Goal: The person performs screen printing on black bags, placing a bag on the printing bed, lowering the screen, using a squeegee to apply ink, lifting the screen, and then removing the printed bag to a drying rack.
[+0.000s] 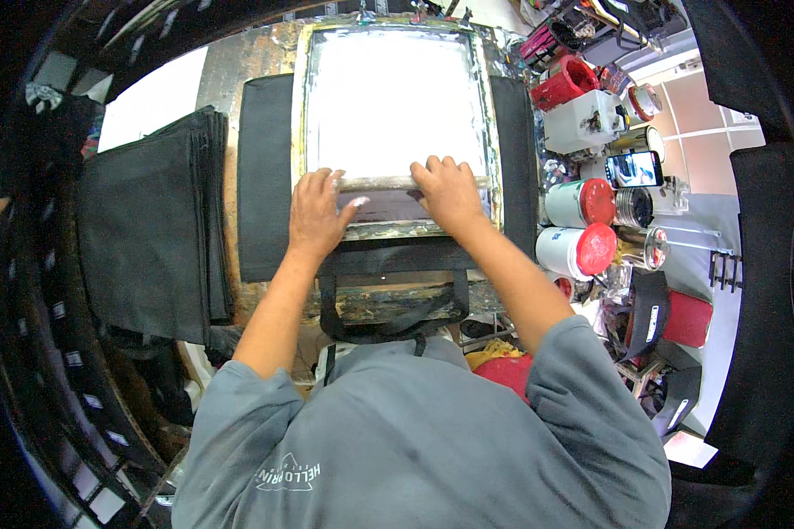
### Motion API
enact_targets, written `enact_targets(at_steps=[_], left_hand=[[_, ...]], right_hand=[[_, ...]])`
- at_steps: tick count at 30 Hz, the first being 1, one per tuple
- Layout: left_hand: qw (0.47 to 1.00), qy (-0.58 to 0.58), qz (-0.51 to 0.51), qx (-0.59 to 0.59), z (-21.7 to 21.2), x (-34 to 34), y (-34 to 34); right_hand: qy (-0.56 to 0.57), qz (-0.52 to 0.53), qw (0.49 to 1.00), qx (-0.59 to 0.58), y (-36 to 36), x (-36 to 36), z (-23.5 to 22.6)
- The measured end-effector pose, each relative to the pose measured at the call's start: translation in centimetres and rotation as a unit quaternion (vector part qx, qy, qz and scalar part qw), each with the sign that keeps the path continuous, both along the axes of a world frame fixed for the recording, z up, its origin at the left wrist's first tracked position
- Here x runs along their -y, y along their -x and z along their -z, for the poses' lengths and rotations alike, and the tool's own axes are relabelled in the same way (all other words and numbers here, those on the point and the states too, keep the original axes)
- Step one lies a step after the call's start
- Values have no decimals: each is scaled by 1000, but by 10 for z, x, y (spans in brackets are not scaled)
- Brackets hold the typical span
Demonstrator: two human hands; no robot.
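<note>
A squeegee (378,185) with a long, worn bar lies crosswise near the close end of a printing screen (397,231). My left hand (318,212) grips its left end, the thumb stretched along the near side. At the other end my right hand (450,196) is curled over the bar. White paint or ink marks some left fingertips. White ink covers most of the mesh beyond the bar; a dark strip shows on the near side. Beneath the screen's paint-stained frame lies a black fabric bag (265,176), its handle (397,333) looping over the table's front edge.
Left of the screen sits a stack of black bags (154,220). Along the right stand two red-lidded jars (596,203), a white plastic canister (580,122), a red container (565,82) and a lit phone (633,169). The worktable (229,57) is heavily stained.
</note>
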State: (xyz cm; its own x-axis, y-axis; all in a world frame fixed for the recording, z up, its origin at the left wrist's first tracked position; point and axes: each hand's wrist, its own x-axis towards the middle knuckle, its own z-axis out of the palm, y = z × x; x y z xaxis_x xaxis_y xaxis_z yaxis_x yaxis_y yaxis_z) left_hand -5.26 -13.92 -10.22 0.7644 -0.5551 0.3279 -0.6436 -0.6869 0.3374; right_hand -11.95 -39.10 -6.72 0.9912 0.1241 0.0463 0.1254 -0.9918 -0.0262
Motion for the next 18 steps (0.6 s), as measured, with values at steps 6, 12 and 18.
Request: enact_targets(at_steps=[6, 12, 18], left_hand=[[973, -110, -166, -120, 9, -69, 43], [983, -48, -154, -90, 39, -90, 47], [922, 296, -153, -198, -11, -79, 49]], right_hand=[[-105, -9, 994, 11, 32, 0, 2], [-102, 44, 994, 14, 60, -25, 2], [-88, 27, 995, 40, 43, -17, -93]])
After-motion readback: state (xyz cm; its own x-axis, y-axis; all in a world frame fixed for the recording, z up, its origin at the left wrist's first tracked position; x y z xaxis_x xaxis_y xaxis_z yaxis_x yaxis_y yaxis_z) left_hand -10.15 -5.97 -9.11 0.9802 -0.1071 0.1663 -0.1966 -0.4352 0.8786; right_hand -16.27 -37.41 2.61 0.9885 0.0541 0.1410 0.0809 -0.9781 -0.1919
